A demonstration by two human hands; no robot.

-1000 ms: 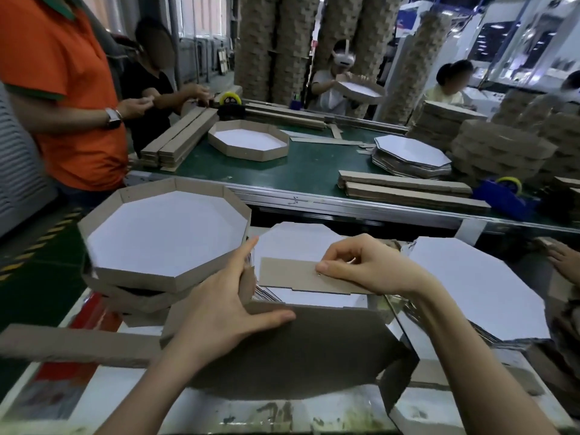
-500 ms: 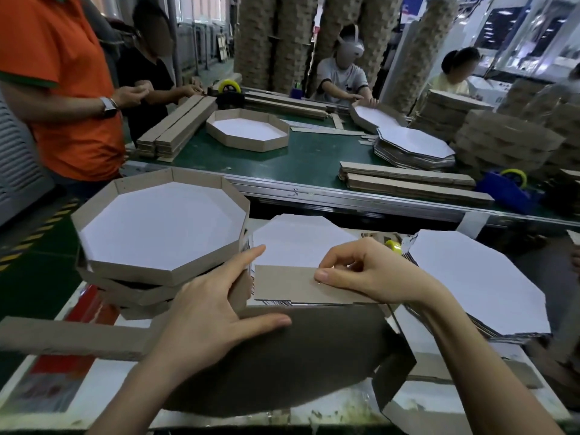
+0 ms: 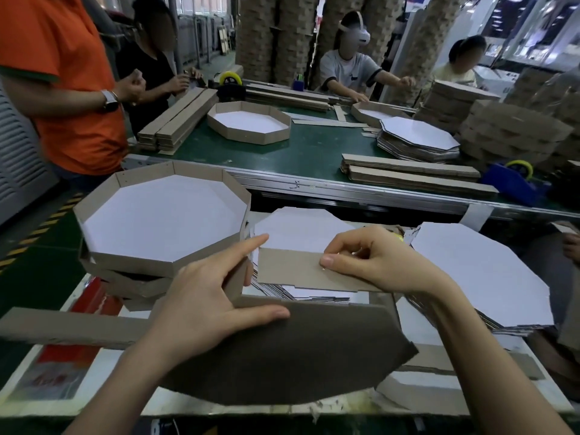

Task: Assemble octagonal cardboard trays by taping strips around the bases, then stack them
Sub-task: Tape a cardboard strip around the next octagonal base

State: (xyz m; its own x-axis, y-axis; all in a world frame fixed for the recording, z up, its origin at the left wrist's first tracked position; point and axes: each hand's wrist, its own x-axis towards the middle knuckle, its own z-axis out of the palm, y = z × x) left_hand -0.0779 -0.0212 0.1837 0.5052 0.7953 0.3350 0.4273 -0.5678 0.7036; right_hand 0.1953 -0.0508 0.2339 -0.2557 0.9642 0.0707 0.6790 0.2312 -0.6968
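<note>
A brown octagonal base point(image 3: 292, 356) lies underside up in front of me, tilted toward me. My left hand point(image 3: 207, 296) holds its far left edge, thumb on the brown face and fingers behind the folded strip. A cardboard strip point(image 3: 301, 273) runs along the far edge; my right hand point(image 3: 373, 262) pinches it against that edge. The strip's long tail point(image 3: 62, 329) stretches left. A stack of finished trays point(image 3: 160, 221) stands at the left.
A pile of white octagonal bases point(image 3: 489, 271) lies at right, another point(image 3: 301, 230) behind my hands. Beyond is a green conveyor point(image 3: 301, 155) with a tray point(image 3: 249, 122), strip bundles point(image 3: 411, 175) and a blue tape dispenser point(image 3: 514, 180). Several people stand around it.
The two hands keep their holds on base and strip. The base's near edge has risen a little. A worker across the belt has laid a tray down on it.
</note>
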